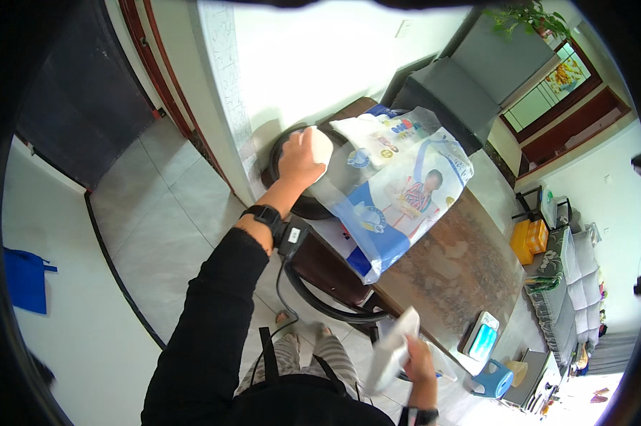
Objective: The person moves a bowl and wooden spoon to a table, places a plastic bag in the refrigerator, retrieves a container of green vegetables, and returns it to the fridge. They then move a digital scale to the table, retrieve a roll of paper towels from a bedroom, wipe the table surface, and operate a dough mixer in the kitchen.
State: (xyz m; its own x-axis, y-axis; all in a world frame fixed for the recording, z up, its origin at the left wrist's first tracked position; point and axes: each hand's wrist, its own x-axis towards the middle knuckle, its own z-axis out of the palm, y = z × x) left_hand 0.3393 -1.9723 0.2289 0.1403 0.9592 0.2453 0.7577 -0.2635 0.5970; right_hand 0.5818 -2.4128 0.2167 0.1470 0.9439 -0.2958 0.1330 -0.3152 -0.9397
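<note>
At the far left end of the brown table [448,263], my left hand [300,162] is closed over a white folded pad [321,148]. The pad is above a black round rim [307,207], next to a large plastic package [413,199]. White and blue, with a child's picture on it, the package lies crumpled on the table. Lower down, beside the table's near edge, my right hand [420,366] grips another white, flat folded pad [395,353]. This one is smeared by motion. Whether the pads are diapers, I cannot tell.
A brown chair seat [327,266] with a curved black arm [327,307] stands against the near edge. On the table's right corner lies a white and blue pack [482,341]. Beyond are a blue plastic container [493,380], yellow boxes [528,240] and a grey sofa [579,284].
</note>
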